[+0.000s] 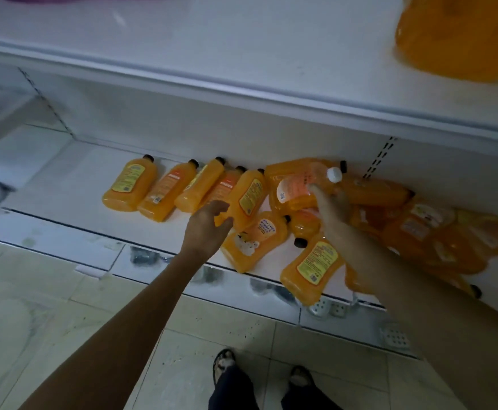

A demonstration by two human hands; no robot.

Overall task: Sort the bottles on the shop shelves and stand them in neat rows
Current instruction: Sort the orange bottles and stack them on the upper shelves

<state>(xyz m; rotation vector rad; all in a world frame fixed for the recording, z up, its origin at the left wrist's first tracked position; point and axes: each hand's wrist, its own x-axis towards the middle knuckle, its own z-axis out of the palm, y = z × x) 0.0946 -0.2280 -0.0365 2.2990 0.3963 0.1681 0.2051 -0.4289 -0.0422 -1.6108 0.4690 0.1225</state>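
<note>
The labels on the orange bottles are too blurred to read.

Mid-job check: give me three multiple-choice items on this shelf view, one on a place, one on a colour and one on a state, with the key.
1. Where is the white-capped bottle?
A. On the upper shelf
B. In the right hand, over the heap of bottles
C. On the floor

2. What colour are the caps of the lined-up bottles at the left of the lower shelf?
A. White
B. Black
C. Red

3. How is the left hand?
A. Gripping a bottle
B. Flat on the floor
C. Open, holding nothing

Key: 1 B, the right hand's fingers curl round its body. 2 B, every cap by the back wall is black. 3 C, its fingers are spread and enclose nothing.
</note>
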